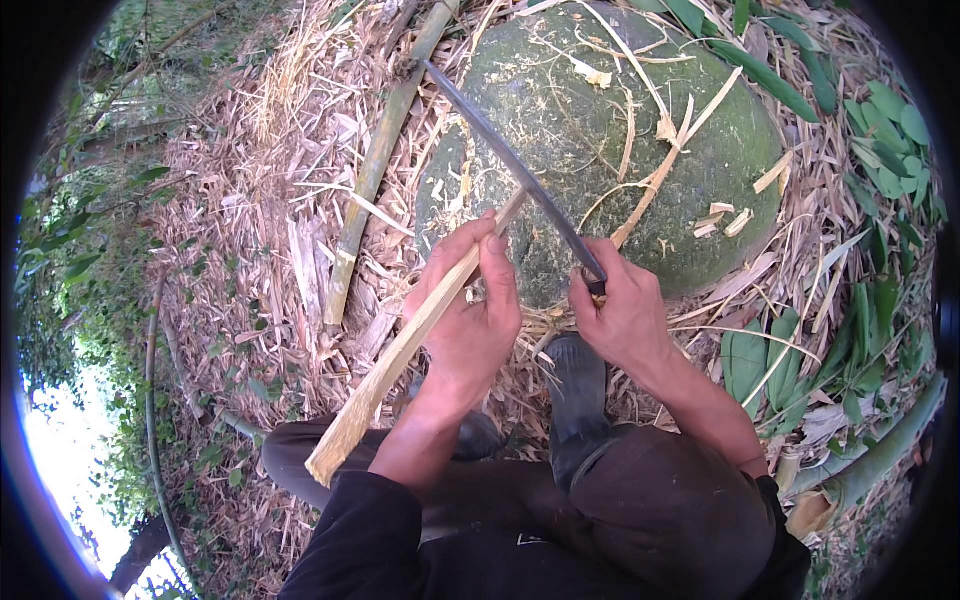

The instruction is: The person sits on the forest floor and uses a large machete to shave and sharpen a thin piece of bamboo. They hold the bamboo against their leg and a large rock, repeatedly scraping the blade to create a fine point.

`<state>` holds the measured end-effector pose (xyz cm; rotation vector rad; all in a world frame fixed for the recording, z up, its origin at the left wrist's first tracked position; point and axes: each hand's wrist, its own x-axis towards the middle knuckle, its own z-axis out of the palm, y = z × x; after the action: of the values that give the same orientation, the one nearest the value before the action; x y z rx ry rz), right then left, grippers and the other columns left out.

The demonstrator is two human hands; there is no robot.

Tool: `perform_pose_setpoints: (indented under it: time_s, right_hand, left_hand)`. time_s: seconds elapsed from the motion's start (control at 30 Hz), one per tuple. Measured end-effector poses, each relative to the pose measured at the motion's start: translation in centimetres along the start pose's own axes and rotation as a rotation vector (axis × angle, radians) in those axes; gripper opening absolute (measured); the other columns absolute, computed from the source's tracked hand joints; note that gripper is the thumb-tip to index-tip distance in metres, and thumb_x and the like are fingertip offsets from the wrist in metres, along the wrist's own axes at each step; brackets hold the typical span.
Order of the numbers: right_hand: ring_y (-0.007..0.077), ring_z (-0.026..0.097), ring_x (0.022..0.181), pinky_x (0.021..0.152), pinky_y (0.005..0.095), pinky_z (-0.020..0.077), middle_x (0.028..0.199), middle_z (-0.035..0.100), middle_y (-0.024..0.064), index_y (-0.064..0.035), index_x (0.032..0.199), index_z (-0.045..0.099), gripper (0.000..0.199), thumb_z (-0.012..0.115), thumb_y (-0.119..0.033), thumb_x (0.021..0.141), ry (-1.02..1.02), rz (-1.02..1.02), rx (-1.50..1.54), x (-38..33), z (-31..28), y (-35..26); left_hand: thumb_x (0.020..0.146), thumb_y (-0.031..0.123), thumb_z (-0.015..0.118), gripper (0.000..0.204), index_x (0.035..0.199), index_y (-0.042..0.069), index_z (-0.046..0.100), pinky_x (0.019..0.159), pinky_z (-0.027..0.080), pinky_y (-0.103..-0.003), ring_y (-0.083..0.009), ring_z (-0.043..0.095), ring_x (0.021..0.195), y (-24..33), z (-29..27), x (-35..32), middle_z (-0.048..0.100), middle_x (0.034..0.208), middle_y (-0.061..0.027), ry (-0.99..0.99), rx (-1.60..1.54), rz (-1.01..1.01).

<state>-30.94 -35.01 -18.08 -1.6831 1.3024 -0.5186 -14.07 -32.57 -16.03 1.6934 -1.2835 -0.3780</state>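
Observation:
My left hand (470, 305) grips a pale split bamboo strip (385, 375) that runs from my left knee up toward the mossy round stone (560, 110). My right hand (625, 310) is closed on the handle of a long dark blade (510, 165). The blade slants up and to the left over the stone and crosses the upper end of the strip near my left fingertips. Both hands are close together in front of the stone, above my dark boot (578, 385).
A green bamboo pole (375, 165) lies left of the stone on dry shavings and leaf litter. Thin pale slivers (725, 220) lie on the stone. Another green bamboo stalk (890, 440) and leaves sit at the right. Undergrowth fills the left side.

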Motion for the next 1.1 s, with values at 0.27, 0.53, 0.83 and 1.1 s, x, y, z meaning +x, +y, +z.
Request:
perform_pose_setpoints:
  time_s: [0.27, 0.53, 0.83, 1.1]
  right_hand:
    - [0.0422, 0.068, 0.072, 0.064, 0.0493, 0.0540, 0.092, 0.068, 0.0234, -0.0035, 0.120, 0.057, 0.034, 0.064, -0.010, 0.087, -0.069, 0.073, 0.025, 0.3, -0.7, -1.0]
    - [0.0412, 0.067, 0.071, 0.062, 0.0505, 0.0534, 0.091, 0.067, 0.0220, -0.0042, 0.123, 0.057, 0.038, 0.064, -0.007, 0.085, -0.020, -0.074, -0.128, 0.2, -0.4, -0.2]
    - [0.0416, 0.067, 0.072, 0.064, 0.0487, 0.0529, 0.084, 0.066, 0.0224, -0.0035, 0.114, 0.059, 0.029, 0.064, -0.008, 0.086, 0.076, -0.077, 0.079, -0.2, -0.5, -1.1]
    - [0.0431, 0.066, 0.067, 0.062, 0.0482, 0.0518, 0.073, 0.064, 0.0227, -0.0011, 0.111, 0.059, 0.027, 0.064, -0.010, 0.086, 0.021, 0.037, 0.123, 0.4, -0.5, -0.2]
  left_hand:
    - [0.095, 0.006, 0.065, 0.016, 0.109, -0.001, 0.065, 0.067, 0.057, -0.035, -0.0274, 0.071, 0.075, 0.0, 0.3, 0.3, 0.071, 0.095, -0.0162, -0.052, 0.082, -0.003]
    - [0.094, 0.004, 0.065, 0.016, 0.110, -0.002, 0.064, 0.065, 0.056, -0.036, -0.0276, 0.071, 0.074, -0.3, 0.6, 0.2, 0.070, 0.095, -0.0165, -0.040, 0.034, -0.015]
    - [0.102, 0.008, 0.058, 0.018, 0.113, -0.005, 0.061, 0.073, 0.058, -0.026, -0.0157, 0.071, 0.089, 0.2, 0.4, 0.1, 0.069, 0.099, -0.0133, -0.083, 0.104, -0.022]
    - [0.096, 0.007, 0.065, 0.017, 0.112, 0.000, 0.064, 0.066, 0.054, -0.035, -0.0240, 0.069, 0.075, -0.3, 0.6, -0.1, 0.069, 0.094, -0.0139, -0.028, 0.036, -0.045]
